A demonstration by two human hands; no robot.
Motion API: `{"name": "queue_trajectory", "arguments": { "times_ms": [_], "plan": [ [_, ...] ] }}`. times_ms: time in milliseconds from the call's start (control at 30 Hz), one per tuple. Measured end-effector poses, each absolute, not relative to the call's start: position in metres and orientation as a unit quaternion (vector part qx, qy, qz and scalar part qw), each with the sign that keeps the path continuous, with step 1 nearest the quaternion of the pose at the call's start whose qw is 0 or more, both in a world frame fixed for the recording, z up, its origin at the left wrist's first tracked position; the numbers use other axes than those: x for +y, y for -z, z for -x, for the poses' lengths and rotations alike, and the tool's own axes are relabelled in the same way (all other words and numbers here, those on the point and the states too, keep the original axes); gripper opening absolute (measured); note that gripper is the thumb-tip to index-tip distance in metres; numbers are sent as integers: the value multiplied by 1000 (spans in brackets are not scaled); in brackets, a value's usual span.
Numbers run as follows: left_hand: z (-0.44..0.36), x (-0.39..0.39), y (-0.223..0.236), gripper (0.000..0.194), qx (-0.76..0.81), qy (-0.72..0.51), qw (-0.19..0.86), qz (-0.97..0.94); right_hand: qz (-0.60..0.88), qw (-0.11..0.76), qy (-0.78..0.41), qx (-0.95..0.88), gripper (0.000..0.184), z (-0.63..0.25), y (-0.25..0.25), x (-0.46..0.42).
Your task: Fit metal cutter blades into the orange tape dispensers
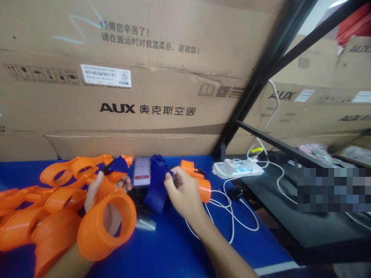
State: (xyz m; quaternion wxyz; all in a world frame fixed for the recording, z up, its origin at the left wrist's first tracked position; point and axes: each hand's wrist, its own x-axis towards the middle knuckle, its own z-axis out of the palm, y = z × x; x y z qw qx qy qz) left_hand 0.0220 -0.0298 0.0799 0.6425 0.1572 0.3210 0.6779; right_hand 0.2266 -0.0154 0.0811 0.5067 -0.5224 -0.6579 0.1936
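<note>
My left hand (93,190) is wrapped round an orange plastic piece (127,220) with a wide ring that faces me; the ring covers part of the hand and wrist. At its far end sits a dark blue strip (119,166) with a black edge. My right hand (185,189) is closed in a pinch beside a dark blue fabric strap (158,189) on the table. Whether its fingertips hold the strap's edge or something small, I cannot tell. More orange ring pieces (203,189) stand just behind the right hand.
Several orange double-ring pieces (20,227) pile up on the left of the blue table (162,251). A phone (142,172) lies at the back, near a silver metal object (145,224). White cables (232,208) run from a power strip (237,168). A large cardboard box (162,88) and black frame (246,88) stand behind.
</note>
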Motion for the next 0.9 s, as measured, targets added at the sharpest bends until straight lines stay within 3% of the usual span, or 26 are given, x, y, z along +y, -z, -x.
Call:
{"name": "queue_trajectory", "arguments": {
  "times_ms": [100,200,267,333,500,667,900],
  "plan": [
    [-21,-31,-81,30,310,-655,682,-98,537,529,-150,-639,29,-243,-87,-5],
    [-20,-30,-79,29,312,-648,688,-96,537,531,-153,-638,16,-248,-89,-1],
    [-19,-30,-78,31,318,-643,690,-102,531,506,-161,-661,22,-246,-87,-3],
    [-19,-29,-80,36,318,-630,700,-107,516,451,-175,-707,27,-244,-87,-6],
    [-25,-28,-85,37,314,-631,701,-111,465,323,-236,-790,11,-251,-100,-19],
    [-28,-29,-85,36,309,-622,710,-116,403,122,-315,-851,12,-272,-117,-29],
    [-32,-28,-70,32,348,-624,676,-182,513,17,-333,-791,12,-278,-111,-30]
  ]
}}
